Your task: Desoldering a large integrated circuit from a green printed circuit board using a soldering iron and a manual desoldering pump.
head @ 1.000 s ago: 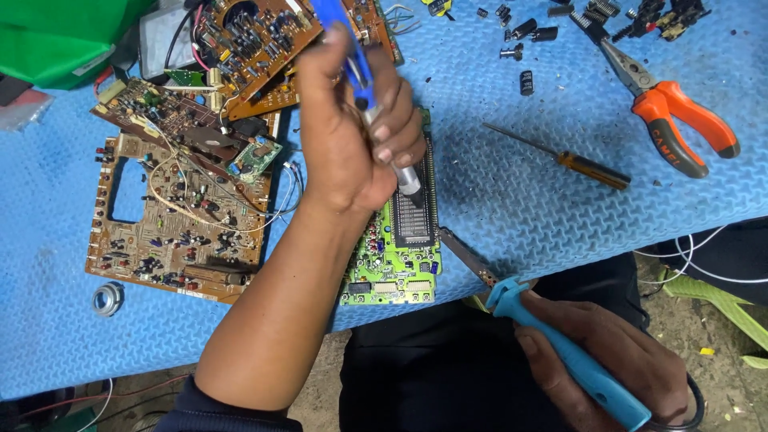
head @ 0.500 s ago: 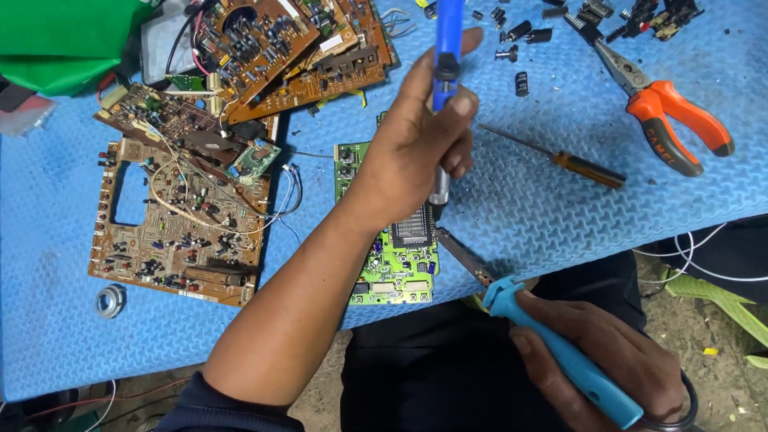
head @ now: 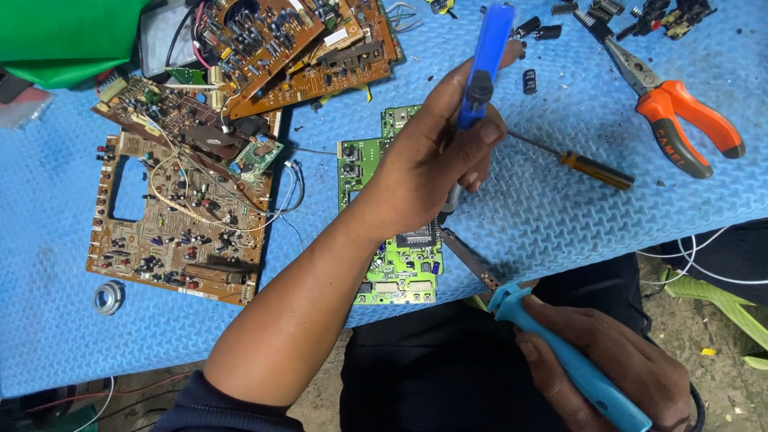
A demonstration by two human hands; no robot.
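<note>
- Green circuit board (head: 400, 264) lies on the blue desk (head: 560, 208), parts seemingly all in place (work looks early).
- Left hand (head: 436, 156), fingers wrapped tight around a blue desoldering pump (head: 484, 68), points its tip down just over the board.
- Right hand (head: 616, 368) grips a blue soldering iron (head: 560, 352), tip at the board's right edge.

My left hand (head: 436, 164) is bare, no glove, no ring that I can see; the forearm is bare too, up to a dark navy sleeve (head: 216, 408) bunched near my elbow at the bottom edge; my right hand (head: 616, 364) is bare as well, with a dark band at the wrist; below, I wear black trousers (head: 432, 360).
</note>
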